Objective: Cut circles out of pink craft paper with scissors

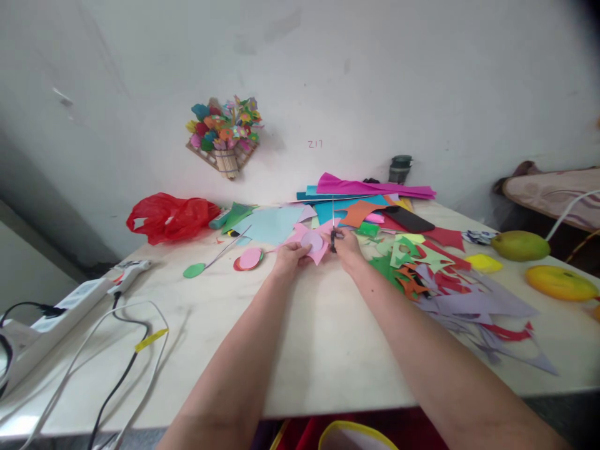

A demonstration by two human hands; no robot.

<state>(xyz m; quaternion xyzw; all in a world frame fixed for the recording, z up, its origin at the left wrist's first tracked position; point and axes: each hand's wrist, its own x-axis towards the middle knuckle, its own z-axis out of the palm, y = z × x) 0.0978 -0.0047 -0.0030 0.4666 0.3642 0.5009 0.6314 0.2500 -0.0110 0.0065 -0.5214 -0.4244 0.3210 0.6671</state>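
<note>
My left hand (pixel 293 257) pinches a pink paper piece (pixel 319 255) with a pale purple paper circle (pixel 312 242) lying on it. Black-handled scissors (pixel 333 240) are in my right hand (pixel 347 246), their thin blades pointing away from me just right of the pink piece. From this angle I cannot tell whether the blades touch it. Left of my left hand lies a small stack of paper circles (pixel 250 258), pink on top with red beneath. A green circle (pixel 194 270) lies farther left, a thin stem-like strip running from it.
Paper offcuts (pixel 450 294) spread across the right side, near two mangoes (pixel 520 245). Coloured sheets (pixel 356 209) and a black phone (pixel 407 219) lie at the back. A red plastic bag (pixel 171 215) sits back left. Cables (pixel 152 350) and a power strip (pixel 75 312) occupy the left.
</note>
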